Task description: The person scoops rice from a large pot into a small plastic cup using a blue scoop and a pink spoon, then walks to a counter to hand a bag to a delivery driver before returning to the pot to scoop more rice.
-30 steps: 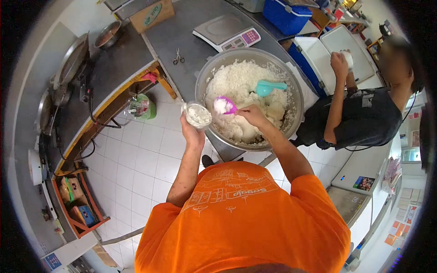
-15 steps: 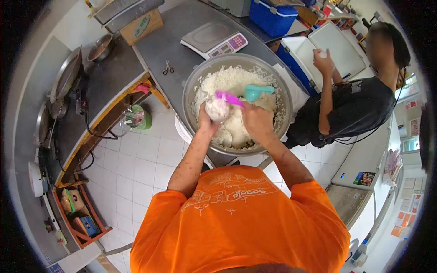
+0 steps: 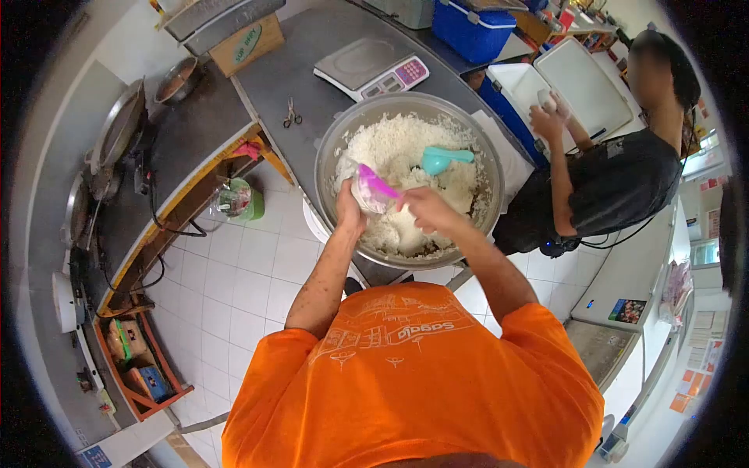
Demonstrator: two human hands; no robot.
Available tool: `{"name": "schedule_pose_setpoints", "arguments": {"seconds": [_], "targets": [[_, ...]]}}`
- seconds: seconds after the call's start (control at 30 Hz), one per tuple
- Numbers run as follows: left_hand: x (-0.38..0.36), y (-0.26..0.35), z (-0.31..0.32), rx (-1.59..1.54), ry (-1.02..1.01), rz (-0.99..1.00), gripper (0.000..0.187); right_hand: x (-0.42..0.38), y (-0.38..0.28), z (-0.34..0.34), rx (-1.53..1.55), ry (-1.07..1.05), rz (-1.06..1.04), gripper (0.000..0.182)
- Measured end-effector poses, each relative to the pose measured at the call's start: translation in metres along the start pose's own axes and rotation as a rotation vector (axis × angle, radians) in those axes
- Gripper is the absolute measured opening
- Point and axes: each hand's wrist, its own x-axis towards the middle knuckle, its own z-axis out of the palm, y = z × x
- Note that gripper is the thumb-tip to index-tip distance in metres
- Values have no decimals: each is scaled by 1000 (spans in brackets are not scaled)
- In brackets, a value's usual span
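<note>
A large metal basin [image 3: 326,148] full of white cooked rice [image 3: 390,140] stands before me on the counter. On the left side of the rice, my left hand [image 3: 350,212] is wrapped round a small rice-filled container [image 3: 370,200], whitish and seemingly a clear plastic bag. My right hand [image 3: 429,210] grips the handle of a purple rice paddle [image 3: 376,182], its blade at the container's upper opening. A turquoise scoop [image 3: 437,160] lies on the rice to the right, touched by neither hand.
Behind the basin are a digital scale [image 3: 370,66] and scissors [image 3: 292,114]. At right, a person in black [image 3: 624,183] holds something white by an open cooler [image 3: 585,82]. A blue cooler [image 3: 472,33] stands at the back. Pans [image 3: 178,80] rest at left.
The purple paddle has tipped downward to the right, its blade shifting left over the container. My right hand has moved slightly left. The other person's hands have shifted a little.
</note>
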Motion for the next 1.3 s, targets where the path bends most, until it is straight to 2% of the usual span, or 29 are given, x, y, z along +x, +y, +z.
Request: {"name": "schedule_pose_setpoints", "arguments": {"seconds": [0.03,0.1,0.17,0.23,0.3,0.37,0.43,0.5,0.6,0.67,0.7,0.77,0.8,0.87,0.9,0.93,0.97,1.0,1.03,1.07,1.1,1.13,1.2,1.23,1.3], "targets": [[2,-6,-4,103,47,84,42,4,7,16,2,-1,7,27],[-3,-2,-3,32,62,48,41,15,25,40,-477,303,-447,26],[-7,6,3,-20,77,30,41,13,29,28,-474,320,-423,24],[-7,5,-3,-26,125,15,42,8,41,11,-633,221,-445,27],[10,0,-14,-92,98,155,41,13,44,4,-559,287,-382,25],[12,-4,-12,-51,136,183,42,13,38,9,-236,292,-425,23],[0,-5,4,-18,194,204,43,13,29,39,-254,311,-369,22],[4,2,0,-24,139,180,45,17,27,42,-277,341,-326,20],[0,6,-21,-20,-9,12,47,28,64,21,-369,301,-282,26],[-4,17,-15,-88,-28,62,46,45,76,-8,-715,267,-195,34],[-15,26,-5,-159,-39,104,45,37,66,-7,-715,276,-197,34],[-39,42,17,-212,-38,85,43,12,54,2,-994,256,-330,37],[-48,45,27,-207,-134,52,42,26,68,15,-915,535,-485,43],[-46,32,28,-248,-238,-10,41,52,54,33,27,431,-598,51],[-45,21,36,-247,-245,-22,41,37,24,43,609,197,-395,53],[-46,8,46,31,-24,129,42,17,-3,47,1173,-65,-165,55],[-46,-1,53,311,197,282,44,14,-4,42,1180,-58,-169,55],[-45,1,52,317,188,282,44,12,-5,34,1395,-281,-170,56],[-43,9,45,570,251,430,47,12,-6,25,1596,-517,-174,57],[-42,16,38,819,316,580,51,10,-5,14,1567,-547,-173,56],[-45,20,35,1068,385,730,58,8,-7,0,1567,-546,-180,56],[-52,19,33,1068,381,732,58,6,-11,-18,1636,-458,-225,55],[-76,20,35,1512,617,744,74,4,-22,-62,1727,-225,-373,53],[-81,14,25,1515,614,744,74,8,-26,-89,1749,-78,-477,52],[-87,1,1,1718,740,618,82,29,-7,-155,1637,-158,-768,48]]}}
